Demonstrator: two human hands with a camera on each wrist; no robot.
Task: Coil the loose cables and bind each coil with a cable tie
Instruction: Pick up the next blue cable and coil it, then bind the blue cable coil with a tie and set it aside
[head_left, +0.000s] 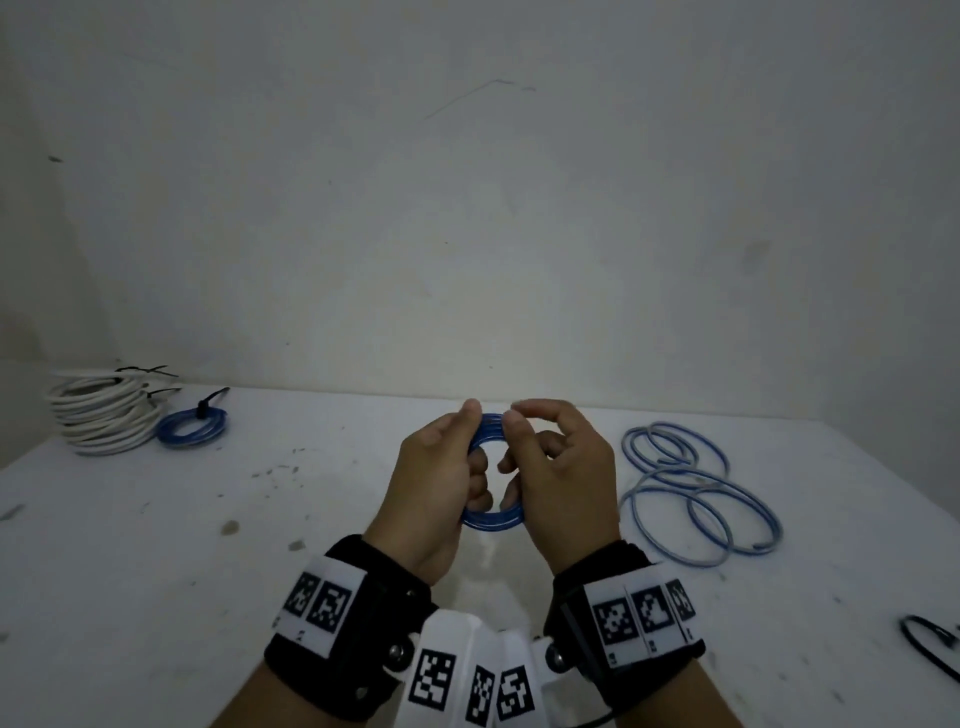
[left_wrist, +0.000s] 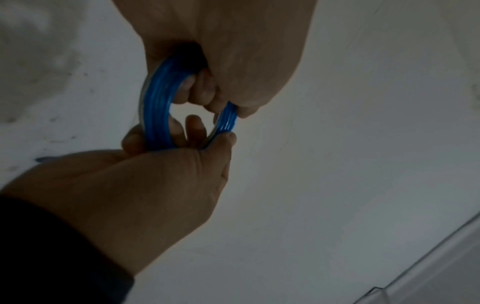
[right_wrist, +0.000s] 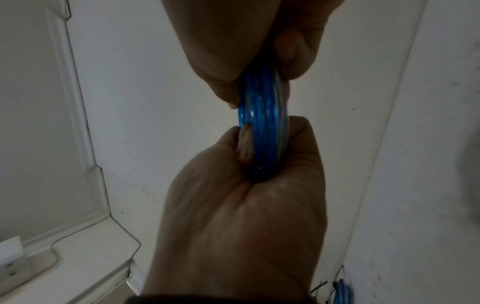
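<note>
A small blue cable coil (head_left: 491, 521) is held upright above the white table (head_left: 156, 545), between both hands. My left hand (head_left: 444, 462) grips its left side with fingers curled through the ring. My right hand (head_left: 558, 462) grips the right side, thumb and forefinger pinching the top. In the left wrist view the coil (left_wrist: 158, 115) runs from my left hand (left_wrist: 233, 61) at the top to my right hand (left_wrist: 155, 185) below. In the right wrist view the coil (right_wrist: 262, 123) sits edge-on between my right hand (right_wrist: 233, 41) and left hand (right_wrist: 246, 216). No tie shows on this coil.
Loose blue cable (head_left: 696, 493) lies in several loops right of my hands. At the far left sit a blue coil bound with a black tie (head_left: 192, 427) and stacked white cable coils (head_left: 101, 415). A black cable tie (head_left: 930, 644) lies at the right edge. A wall (head_left: 467, 208) stands behind.
</note>
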